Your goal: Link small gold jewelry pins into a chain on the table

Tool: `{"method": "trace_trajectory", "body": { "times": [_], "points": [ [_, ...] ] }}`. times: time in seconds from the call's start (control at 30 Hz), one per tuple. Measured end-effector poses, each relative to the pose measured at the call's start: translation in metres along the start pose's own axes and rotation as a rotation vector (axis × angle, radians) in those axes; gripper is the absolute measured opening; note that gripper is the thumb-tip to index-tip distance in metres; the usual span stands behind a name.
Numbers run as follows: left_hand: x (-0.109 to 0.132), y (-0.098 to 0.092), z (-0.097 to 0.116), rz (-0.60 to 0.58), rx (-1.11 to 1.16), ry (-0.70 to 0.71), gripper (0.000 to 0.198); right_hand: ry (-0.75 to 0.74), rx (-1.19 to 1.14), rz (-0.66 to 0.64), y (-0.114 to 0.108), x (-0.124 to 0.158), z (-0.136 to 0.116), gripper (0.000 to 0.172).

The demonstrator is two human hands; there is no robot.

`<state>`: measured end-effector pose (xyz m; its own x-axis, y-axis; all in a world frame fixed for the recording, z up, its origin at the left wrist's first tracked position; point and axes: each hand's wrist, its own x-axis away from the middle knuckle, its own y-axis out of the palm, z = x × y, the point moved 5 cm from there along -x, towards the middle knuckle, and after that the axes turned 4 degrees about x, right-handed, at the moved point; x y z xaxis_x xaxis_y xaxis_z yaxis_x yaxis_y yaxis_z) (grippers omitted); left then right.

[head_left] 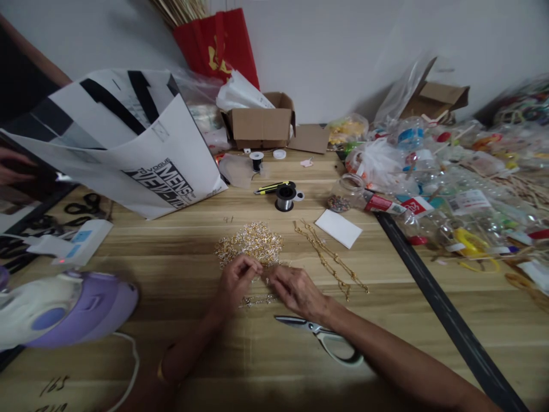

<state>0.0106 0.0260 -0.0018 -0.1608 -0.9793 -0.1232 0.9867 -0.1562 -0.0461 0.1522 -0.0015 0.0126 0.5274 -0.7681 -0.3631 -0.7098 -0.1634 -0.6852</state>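
My left hand [235, 281] is closed in a pinch at the near edge of a heap of small gold and silver beads or chain links [251, 240]. Beside it, almost touching, my right hand [298, 290] has its fingers curled and pressed together. Whatever lies between the fingertips is too small to make out. Just below the hands is a short silver beaded chain [258, 300], partly covered by the right hand. Gold beaded chains [330, 262] lie stretched out to the right. Scissors [319, 331] with pale handles rest under the right forearm.
A white paper bag [171, 154] stands left, with another person's hand [15, 166] behind it. A purple-and-white appliance [81, 309] and power strip [86, 243] are at left. Farther back lie a wire spool [285, 197] and box cutter [274, 187]. Plastic bottles [463, 194] crowd the right.
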Motion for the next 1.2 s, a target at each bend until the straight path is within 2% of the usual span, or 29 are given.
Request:
{"method": "trace_trajectory", "body": {
  "times": [0.2,0.4,0.77,1.03,1.2],
  "points": [
    [0.003,0.0,-0.004,0.035,0.046,-0.149,0.016,0.113,-0.064,0.077,-0.005,0.0,0.006,0.015],
    [0.007,0.014,-0.011,-0.114,0.148,-0.302,0.028,0.092,-0.077,0.119,-0.005,0.001,0.008,0.014],
    [0.005,0.009,-0.013,-0.082,0.063,-0.238,0.014,0.037,-0.037,0.112,-0.004,0.001,0.008,0.011],
    [0.005,0.009,-0.015,-0.089,0.093,-0.283,0.018,0.053,-0.032,0.116,-0.004,0.001,0.01,0.011],
    [0.004,0.01,-0.017,-0.154,0.145,-0.293,0.023,0.073,-0.041,0.116,-0.005,0.001,0.012,0.01]
  ]
}}
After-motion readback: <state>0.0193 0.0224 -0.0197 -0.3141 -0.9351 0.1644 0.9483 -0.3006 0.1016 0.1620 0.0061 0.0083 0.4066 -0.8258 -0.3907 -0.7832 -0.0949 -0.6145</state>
